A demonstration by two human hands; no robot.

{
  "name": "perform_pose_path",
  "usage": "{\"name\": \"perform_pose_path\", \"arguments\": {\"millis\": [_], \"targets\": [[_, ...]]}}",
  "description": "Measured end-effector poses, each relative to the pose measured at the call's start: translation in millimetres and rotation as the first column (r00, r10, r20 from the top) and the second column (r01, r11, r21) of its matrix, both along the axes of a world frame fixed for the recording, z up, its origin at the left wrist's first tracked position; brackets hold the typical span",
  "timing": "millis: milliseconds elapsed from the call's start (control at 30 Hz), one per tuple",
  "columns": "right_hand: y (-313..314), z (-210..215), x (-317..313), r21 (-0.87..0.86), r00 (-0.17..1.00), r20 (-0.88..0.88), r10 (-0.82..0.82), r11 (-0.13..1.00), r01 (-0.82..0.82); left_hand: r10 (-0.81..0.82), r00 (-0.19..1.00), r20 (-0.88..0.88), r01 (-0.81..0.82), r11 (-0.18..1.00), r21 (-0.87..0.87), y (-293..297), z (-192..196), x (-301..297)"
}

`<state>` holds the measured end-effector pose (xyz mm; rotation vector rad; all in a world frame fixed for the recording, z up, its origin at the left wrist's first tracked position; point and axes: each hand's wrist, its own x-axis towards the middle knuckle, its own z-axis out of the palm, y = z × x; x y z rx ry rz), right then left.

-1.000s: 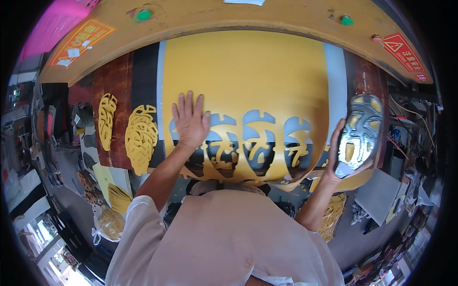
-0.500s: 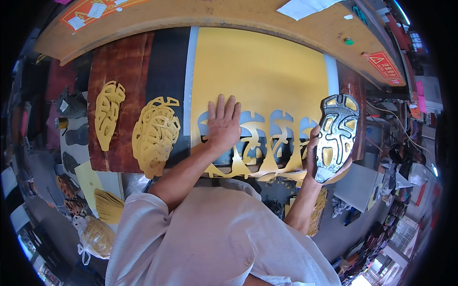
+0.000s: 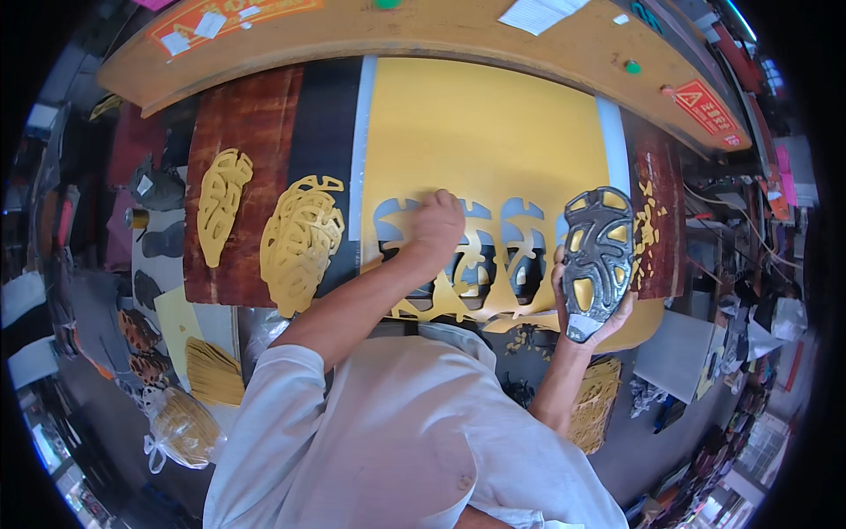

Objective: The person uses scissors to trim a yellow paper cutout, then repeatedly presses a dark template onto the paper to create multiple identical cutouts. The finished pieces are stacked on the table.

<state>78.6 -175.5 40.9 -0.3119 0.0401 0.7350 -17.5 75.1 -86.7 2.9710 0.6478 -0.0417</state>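
Note:
A yellow sheet point(image 3: 485, 123) lies on the work table, with a row of sole-shaped cut-outs along its near edge. Over these cut-outs hovers my left hand point(image 3: 439, 231); its fingers look bent, but motion smears them, and nothing shows in them. My right hand point(image 3: 608, 324) grips a dark sole-shaped cutting die point(image 3: 601, 249) from below and the side, holding it up at the sheet's right edge. Yellow material shows in the die's openings. To the left, a stack of yellow cut-out sole pieces point(image 3: 302, 242) rests on the table, and a single such piece point(image 3: 225, 203) lies farther left.
A wide orange machine beam point(image 3: 441, 35) spans the far side, above the sheet. Small yellow scraps point(image 3: 646, 238) litter the brown board at right. Down left are a bundle of yellow strips point(image 3: 211, 372) and a plastic bag point(image 3: 183, 428). A yellow stack point(image 3: 595, 406) sits low right.
My left hand, flat on the sheet before, has bent its fingers and shifted slightly right. The die in my right hand has turned, showing a darker face, and yellow scraps are now visible at right.

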Motion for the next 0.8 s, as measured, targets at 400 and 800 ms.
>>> {"name": "perform_pose_path", "arguments": {"millis": [400,800], "targets": [[-138,-21,112,-0.301,0.943,0.190,-0.273,0.898,0.321,-0.024,0.889,0.457,0.216,0.903,-0.371,-58,39,-8],[-286,-87,373,-0.650,0.682,0.629,0.374,-0.230,0.725,0.255,0.967,-0.015,-0.083,0.261,-0.962,-217,28,151]]}}
